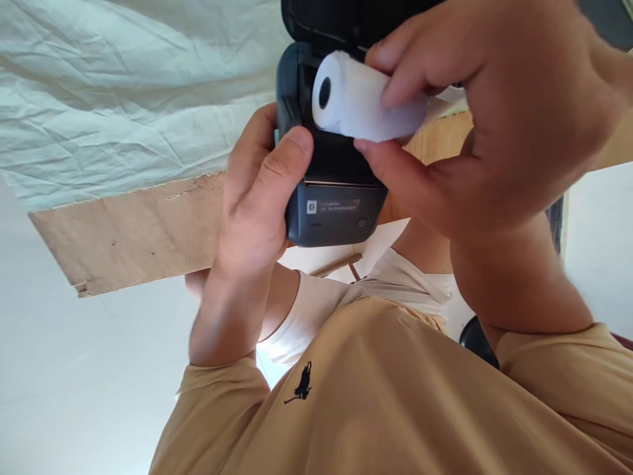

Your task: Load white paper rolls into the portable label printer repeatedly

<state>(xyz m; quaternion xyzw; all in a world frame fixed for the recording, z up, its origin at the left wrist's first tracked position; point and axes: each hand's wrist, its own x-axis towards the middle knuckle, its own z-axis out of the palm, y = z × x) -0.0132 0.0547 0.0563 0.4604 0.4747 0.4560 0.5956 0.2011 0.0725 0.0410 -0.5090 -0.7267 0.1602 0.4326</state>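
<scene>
A dark grey portable label printer (326, 227) is in my left hand (262, 191), whose fingers wrap its left side with the thumb on the rim. The printer's black lid (321, 26) stands open at the top of the view. My right hand (459, 119) pinches a white paper roll (366, 99) between thumb and fingers. The roll is tilted over the printer's open compartment, its dark core hole facing left. Whether the roll touches the compartment's inside I cannot tell. The front of the printer bears a small sticker and a power button.
Behind the hands is a wooden board edge (138, 231), with a wrinkled pale green cloth (123, 99) over the surface. My tan shirt (376, 396) and light shorts fill the lower view. A dark object (479, 340) shows near my right arm.
</scene>
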